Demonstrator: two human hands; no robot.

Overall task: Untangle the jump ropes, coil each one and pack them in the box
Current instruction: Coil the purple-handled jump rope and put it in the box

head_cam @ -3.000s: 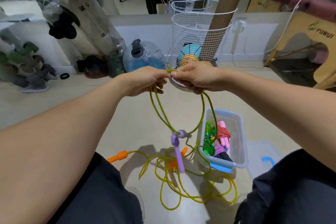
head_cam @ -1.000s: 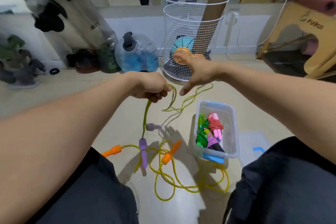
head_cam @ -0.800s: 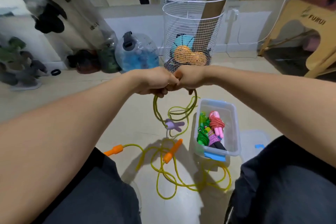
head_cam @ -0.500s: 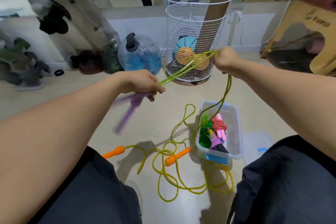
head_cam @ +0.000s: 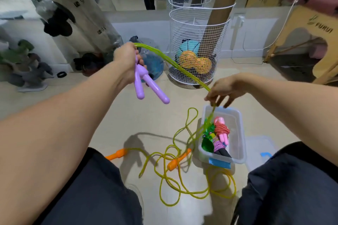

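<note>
The left hand [head_cam: 126,62] is gripping purple handles [head_cam: 144,83]; the right hand [head_cam: 225,89] is pinching green rope [head_cam: 175,64] above the box [head_cam: 239,133].

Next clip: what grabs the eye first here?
The left hand, raised mid-frame, grips two purple handles; green rope stretches from it down to the right hand. Below lies a yellow rope with orange handles on the floor, beside a clear box of coiled ropes.

Single head-worn view looks forward and down, close over both forearms.
</note>
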